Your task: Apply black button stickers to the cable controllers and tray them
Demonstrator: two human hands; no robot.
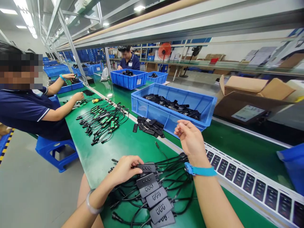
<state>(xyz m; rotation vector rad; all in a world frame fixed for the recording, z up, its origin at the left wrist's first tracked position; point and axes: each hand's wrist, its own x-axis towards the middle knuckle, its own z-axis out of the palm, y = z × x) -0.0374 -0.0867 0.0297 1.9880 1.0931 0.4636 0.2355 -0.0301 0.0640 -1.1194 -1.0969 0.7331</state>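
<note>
A blue bin (293, 166) runs off the right edge; whether the fingers (186, 127) of the right hand (193, 139) pinch anything is hard to tell.

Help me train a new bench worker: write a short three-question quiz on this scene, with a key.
1. Multiple choice: the blue wristband is worn on which of the person's arms? A) left B) right C) both
2. True or false: the left hand is at the far end of the line of black cases.
3. Short answer: what does the large blue bin just beyond the right hand hold?

Key:
1. B
2. True
3. A pile of flat black pieces
</note>
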